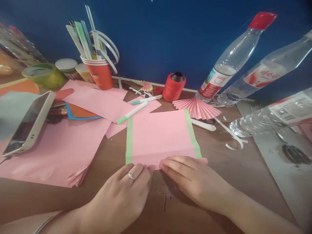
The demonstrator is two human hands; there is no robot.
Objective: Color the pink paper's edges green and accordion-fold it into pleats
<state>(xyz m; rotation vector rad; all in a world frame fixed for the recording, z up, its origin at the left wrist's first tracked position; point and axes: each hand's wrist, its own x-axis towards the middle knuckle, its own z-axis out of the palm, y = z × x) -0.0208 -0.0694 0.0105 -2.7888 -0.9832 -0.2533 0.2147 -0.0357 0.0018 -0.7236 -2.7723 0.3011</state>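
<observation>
Pressing: left hand (126, 191) and right hand (195, 180) side by side, each grip flat, fingers close together on the near edge of the pink sheet (161, 136), closed round nothing; thumbs hidden.
Ring: on a left finger (131, 176).
Pink sheet: flat on the wooden table (109, 159) just ahead of the hands, green strips (129, 139) along both sides, near edge turned up slightly under the fingertips.
Handling: probably very light, thin and limp; easily creased or torn, likely to slide on the wood unless pinned.
Hold: best at the near edge or corners, fingertips spread wide.
Left: stack of pink paper (53, 152), phone (26, 125) at its far side.
Beyond: pleated pink fan (197, 109), red thread spool (173, 87).
Far: orange paper cup (102, 74) full of strips, clear water bottles (231, 61) before the blue wall.
</observation>
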